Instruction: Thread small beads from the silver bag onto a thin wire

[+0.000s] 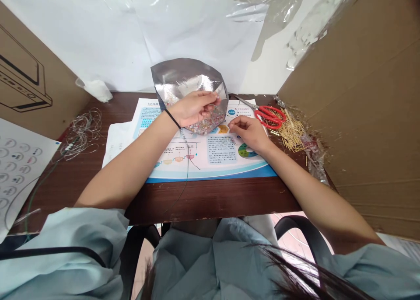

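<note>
My left hand is over a silver foil bag, its fingers closed in a pinch. Whatever sits at its fingertips is too small to make out. Small pale and pink beads lie in the bottom of the bag. Below that hand hangs a dark thread, trailing across the printed sheet to the table's front edge. My right hand is just right of the bag, low over the sheet. Its thumb and forefinger are pressed together, and anything between them is hidden.
Red-handled scissors lie right of the bag beside a pile of thin gold-coloured pieces. Tangled clear line is at the left. Cardboard walls flank the brown table. A crumpled white bundle stands at the back left.
</note>
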The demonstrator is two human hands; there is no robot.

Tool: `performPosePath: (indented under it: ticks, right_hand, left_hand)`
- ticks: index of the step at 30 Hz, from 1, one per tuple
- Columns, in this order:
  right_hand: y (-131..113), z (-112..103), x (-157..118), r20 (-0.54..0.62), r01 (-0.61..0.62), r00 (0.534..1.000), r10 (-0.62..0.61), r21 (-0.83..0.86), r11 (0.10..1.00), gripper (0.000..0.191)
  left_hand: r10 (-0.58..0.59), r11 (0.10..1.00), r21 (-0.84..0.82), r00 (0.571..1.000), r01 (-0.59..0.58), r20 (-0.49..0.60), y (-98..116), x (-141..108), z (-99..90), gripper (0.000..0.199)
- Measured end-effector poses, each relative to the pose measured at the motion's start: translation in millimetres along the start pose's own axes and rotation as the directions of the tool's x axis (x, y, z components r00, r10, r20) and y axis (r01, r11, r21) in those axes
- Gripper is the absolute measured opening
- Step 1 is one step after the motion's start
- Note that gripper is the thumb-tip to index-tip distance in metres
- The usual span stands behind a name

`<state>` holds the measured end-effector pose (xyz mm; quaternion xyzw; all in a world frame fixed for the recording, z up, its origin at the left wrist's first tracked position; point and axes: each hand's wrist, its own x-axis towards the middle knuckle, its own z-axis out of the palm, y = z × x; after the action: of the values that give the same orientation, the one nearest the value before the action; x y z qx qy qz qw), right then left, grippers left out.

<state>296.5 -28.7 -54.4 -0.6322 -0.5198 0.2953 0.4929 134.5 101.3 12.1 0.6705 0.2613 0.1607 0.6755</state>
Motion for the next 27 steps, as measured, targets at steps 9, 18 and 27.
performPosePath:
  ticks: [9,18,27]
  right_hand:
    - [2.2,-0.1,0.0,0.009,0.004,1.000,-0.004,0.019,1.000,0.014]
    - [3.4,0.7,0.1,-0.004,-0.018,1.000,0.018,0.021,1.000,0.014]
    - [8.0,1.1,1.1,-0.004,0.007,1.000,-0.007,0.047,0.999,0.013]
  left_hand:
    - [0.016,0.956,0.293,0.998,0.004,-0.067,-16.7,-5.6,-9.0,0.018]
    - [0.206,0.788,0.612,0.965,-0.065,-0.163,-28.1,6.8,-15.0,0.016]
    - [0.287,0.631,0.775,0.941,-0.042,-0.182,-31.9,10.3,-13.0,0.018]
